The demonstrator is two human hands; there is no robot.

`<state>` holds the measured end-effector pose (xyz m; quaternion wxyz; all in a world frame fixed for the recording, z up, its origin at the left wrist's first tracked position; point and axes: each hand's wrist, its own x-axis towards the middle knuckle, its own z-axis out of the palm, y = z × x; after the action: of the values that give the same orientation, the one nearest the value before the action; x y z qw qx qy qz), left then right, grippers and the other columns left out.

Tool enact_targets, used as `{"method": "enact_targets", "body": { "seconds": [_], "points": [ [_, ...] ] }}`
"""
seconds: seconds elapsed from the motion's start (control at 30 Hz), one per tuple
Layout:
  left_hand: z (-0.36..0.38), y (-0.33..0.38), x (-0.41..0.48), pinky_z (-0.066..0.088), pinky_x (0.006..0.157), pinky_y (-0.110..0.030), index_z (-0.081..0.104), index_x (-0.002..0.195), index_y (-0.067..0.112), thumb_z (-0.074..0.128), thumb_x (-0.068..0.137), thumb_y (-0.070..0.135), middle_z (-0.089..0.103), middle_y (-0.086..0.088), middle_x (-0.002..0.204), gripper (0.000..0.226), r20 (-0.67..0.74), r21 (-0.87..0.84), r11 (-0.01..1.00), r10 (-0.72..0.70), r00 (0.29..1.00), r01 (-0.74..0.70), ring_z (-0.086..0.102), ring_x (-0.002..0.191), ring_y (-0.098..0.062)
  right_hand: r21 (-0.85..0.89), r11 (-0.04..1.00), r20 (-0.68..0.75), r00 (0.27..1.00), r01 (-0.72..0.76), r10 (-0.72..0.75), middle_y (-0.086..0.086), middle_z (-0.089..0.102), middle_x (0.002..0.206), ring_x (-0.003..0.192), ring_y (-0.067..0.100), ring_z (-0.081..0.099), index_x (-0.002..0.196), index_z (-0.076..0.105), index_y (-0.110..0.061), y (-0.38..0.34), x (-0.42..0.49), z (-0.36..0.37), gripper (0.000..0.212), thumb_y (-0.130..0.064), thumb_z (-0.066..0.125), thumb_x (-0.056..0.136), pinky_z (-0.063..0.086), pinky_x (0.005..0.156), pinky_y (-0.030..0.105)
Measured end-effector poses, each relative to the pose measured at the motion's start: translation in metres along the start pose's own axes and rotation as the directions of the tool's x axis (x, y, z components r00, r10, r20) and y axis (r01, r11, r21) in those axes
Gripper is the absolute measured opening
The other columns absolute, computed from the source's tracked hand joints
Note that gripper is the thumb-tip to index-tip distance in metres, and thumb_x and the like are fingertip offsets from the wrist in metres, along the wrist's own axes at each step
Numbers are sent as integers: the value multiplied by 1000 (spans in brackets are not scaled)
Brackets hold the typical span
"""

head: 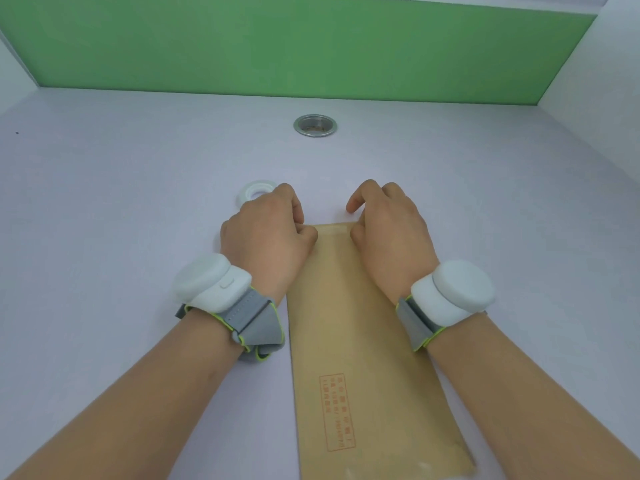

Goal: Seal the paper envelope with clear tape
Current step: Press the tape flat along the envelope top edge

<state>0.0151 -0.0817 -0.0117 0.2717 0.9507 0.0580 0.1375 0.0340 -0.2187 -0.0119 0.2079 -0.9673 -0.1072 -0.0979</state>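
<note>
A long brown paper envelope [349,327] lies flat on the pale table, running from the near edge away from me, with a red stamp near its lower end. My left hand [266,237] and my right hand [388,233] rest on the two corners of its far end, fingers curled down, thumbs pressing the folded flap. A shiny strip across that flap looks like clear tape [334,231]. The clear tape roll [254,194] lies flat just beyond my left hand, partly hidden by its knuckles.
A round metal grommet hole [315,125] is set in the table [121,202] further back. A green panel [298,50] closes the back, and white side walls flank the table. Both wrists wear white sensor bands.
</note>
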Motion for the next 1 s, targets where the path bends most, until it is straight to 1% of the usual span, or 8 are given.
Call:
{"method": "enact_targets", "body": {
  "seconds": [0.17,0.27,0.33,0.4,0.47,0.67,0.83,1.0],
  "points": [
    [-2,-5,0,46,71,-39,53,85,18,47,77,14,51,3,64,11,18,-9,999,40,999,-40,54,71,-29,12,1000,-1,1000,-10,10,7,48,96,88,27,48,106,50,-12,1,0,0,32,4,40,79,30,65,29],
    [-2,-4,-1,44,70,-40,46,96,17,42,88,21,56,-2,75,11,13,8,997,82,997,-82,53,71,-31,8,1000,-13,1000,-13,13,6,46,94,87,27,47,105,50,-12,0,0,0,32,4,40,79,29,65,29],
    [1,-1,-2,42,69,-40,42,99,14,41,91,37,54,-3,83,25,7,97,989,110,994,-110,52,73,-30,0,1000,-28,1000,-13,13,5,44,92,86,27,47,104,50,-13,0,0,2,32,4,41,79,29,64,29],
    [4,1,-3,40,68,-40,41,103,11,42,89,43,54,-6,90,35,18,211,968,138,990,-139,52,76,-31,-4,1000,-36,999,-14,14,4,43,91,85,26,47,104,50,-13,-1,0,2,32,4,41,78,28,64,29],
    [5,1,-3,39,67,-40,41,106,10,41,90,40,56,-8,94,34,24,245,957,156,987,-157,52,77,-31,-2,1000,-32,999,-14,13,4,42,91,85,26,46,104,49,-13,0,0,2,31,3,41,78,28,64,29],
    [4,-1,-2,36,65,-37,43,101,14,40,92,29,56,-6,92,17,12,205,966,162,987,-161,46,71,-29,-5,1000,-35,999,-16,16,4,42,90,82,25,45,104,50,-12,0,0,2,32,4,40,78,28,63,29],
    [3,-2,-2,39,67,-39,44,102,15,38,93,22,55,-7,92,13,13,178,968,179,984,-178,53,77,-32,2,1000,-23,1000,-10,10,5,43,91,83,27,47,104,50,-12,1,1,2,32,4,40,78,29,64,29],
    [5,-3,0,33,64,-37,44,100,16,38,89,8,51,-5,89,15,1,175,970,171,985,-169,52,76,-32,14,1000,-11,1000,-21,21,6,45,93,84,29,48,105,50,-12,-1,0,1,31,2,40,79,32,65,31]
  ]
}}
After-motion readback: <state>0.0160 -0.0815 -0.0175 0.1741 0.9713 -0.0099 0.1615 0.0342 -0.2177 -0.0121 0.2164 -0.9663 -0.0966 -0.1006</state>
